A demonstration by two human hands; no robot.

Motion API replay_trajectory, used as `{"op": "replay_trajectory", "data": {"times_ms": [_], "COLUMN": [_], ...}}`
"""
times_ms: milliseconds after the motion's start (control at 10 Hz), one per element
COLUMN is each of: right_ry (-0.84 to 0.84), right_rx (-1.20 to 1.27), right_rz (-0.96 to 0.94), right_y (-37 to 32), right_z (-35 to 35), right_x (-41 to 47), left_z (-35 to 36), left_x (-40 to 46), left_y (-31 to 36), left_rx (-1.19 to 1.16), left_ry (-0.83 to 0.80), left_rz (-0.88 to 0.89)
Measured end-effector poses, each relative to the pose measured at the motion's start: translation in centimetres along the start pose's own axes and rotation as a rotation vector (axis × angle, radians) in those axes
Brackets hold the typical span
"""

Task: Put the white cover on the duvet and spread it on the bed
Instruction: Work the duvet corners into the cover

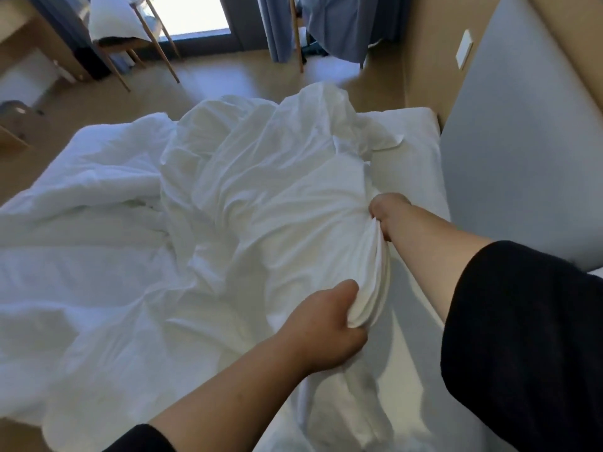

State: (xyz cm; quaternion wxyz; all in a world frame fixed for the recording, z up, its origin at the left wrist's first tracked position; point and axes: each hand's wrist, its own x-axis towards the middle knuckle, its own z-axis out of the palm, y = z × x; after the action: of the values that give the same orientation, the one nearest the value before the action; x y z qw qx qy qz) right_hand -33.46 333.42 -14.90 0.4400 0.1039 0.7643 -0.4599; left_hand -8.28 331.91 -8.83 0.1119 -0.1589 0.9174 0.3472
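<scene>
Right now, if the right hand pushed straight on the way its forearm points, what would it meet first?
The right hand already grips the bunched white cover, so it would press deeper into that raised heap. Beyond the heap lies the bed's far edge, then floor; depth there is hard to judge.

The bed (414, 132) is carrying a rumpled white duvet (81, 197), and a bunched white cover (267, 190) is lying across it.

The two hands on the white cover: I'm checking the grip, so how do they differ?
The left hand bunches a thick gather of the white cover near the camera; the right hand grips the fabric farther up, its fingers buried in the folds. Both clutch the same bunched edge.
</scene>
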Motion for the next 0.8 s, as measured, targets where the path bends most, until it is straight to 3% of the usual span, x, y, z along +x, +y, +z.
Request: {"op": "replay_trajectory", "data": {"times_ms": [100, 200, 300, 400, 600, 700, 800], "right_ry": [0.159, 0.427, 0.694, 0.908, 0.694, 0.421, 0.006], "right_rx": [-0.087, -0.073, -0.162, -0.555, -1.316, -1.524, -1.542], "right_rz": [-0.144, -0.328, -0.508, -0.566, -0.421, -0.320, -0.322], "right_y": [-3.0, -6.4, -8.2, -6.1, 1.4, 7.1, 10.5], "right_z": [-6.0, -13.3, -22.4, -23.3, -14.0, -8.7, -2.0], "right_x": [-1.2, -1.7, 1.8, -0.3, -3.4, -4.7, -9.0], "left_z": [-0.2, -0.5, 0.3, 2.8, 5.2, 5.5, 6.6], "left_x": [2.3, 5.2, 6.5, 5.7, 3.7, 2.2, 1.9], "left_y": [3.8, 9.2, 12.9, 10.8, -1.1, -4.5, -5.5], "left_rx": [-0.022, -0.099, -0.157, -0.090, 0.128, 0.160, 0.162], "left_ry": [0.031, 0.070, -0.004, -0.186, -0.256, -0.291, -0.350], "left_rz": [0.051, 0.152, 0.247, 0.249, -0.091, -0.161, -0.147]}}
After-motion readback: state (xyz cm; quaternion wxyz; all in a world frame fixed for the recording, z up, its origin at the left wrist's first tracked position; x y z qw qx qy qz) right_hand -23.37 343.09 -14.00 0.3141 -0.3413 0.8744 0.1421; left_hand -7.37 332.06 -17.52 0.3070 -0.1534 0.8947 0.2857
